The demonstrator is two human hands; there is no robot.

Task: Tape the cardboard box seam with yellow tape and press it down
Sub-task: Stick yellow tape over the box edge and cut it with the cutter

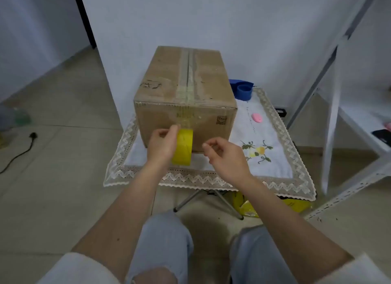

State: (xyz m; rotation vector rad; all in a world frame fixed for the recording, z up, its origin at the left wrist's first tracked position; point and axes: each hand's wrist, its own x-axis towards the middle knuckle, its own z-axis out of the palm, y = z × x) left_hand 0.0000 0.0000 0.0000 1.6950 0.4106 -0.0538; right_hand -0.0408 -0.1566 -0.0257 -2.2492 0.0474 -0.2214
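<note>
A closed cardboard box stands on a small table covered by a white embroidered cloth. Its top seam runs away from me, with old clear tape along it. My left hand grips a roll of yellow tape, held on edge against the box's near face, just below the seam line. My right hand hovers to the right of the roll with thumb and forefinger pinched together; I cannot tell whether a tape end is between them.
A blue tape dispenser sits behind the box on the right, and a pink object lies on the cloth. A white metal rack stands at the right. A black cable trails over the floor at left. My knees are below the table edge.
</note>
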